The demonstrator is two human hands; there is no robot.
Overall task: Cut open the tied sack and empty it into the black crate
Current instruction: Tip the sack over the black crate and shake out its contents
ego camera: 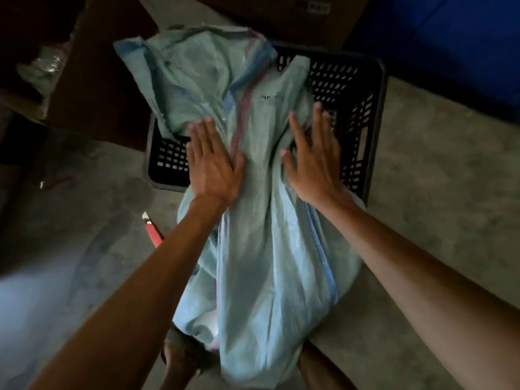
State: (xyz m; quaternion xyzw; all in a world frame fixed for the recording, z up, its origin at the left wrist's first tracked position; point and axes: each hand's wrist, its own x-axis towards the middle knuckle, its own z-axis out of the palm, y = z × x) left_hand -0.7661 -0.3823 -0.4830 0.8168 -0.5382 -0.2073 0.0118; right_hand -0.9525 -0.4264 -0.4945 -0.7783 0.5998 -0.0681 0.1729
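Note:
A pale green woven sack (261, 243) with blue and pink stripes lies stretched from near my knees up over the near rim of the black perforated crate (363, 108). Its far end drapes loosely inside the crate and over the left rim. My left hand (211, 161) lies flat on the sack, fingers spread, just over the crate's near edge. My right hand (315, 159) presses flat on the sack's right side, fingers apart. Neither hand holds anything. The crate's inside is mostly hidden by the sack.
A red-handled cutter (153, 230) with its blade out lies on the concrete floor left of the sack. A brown cardboard box (281, 18) stands behind the crate, a blue container (450, 52) at the back right, and a dark box (84, 66) at the left.

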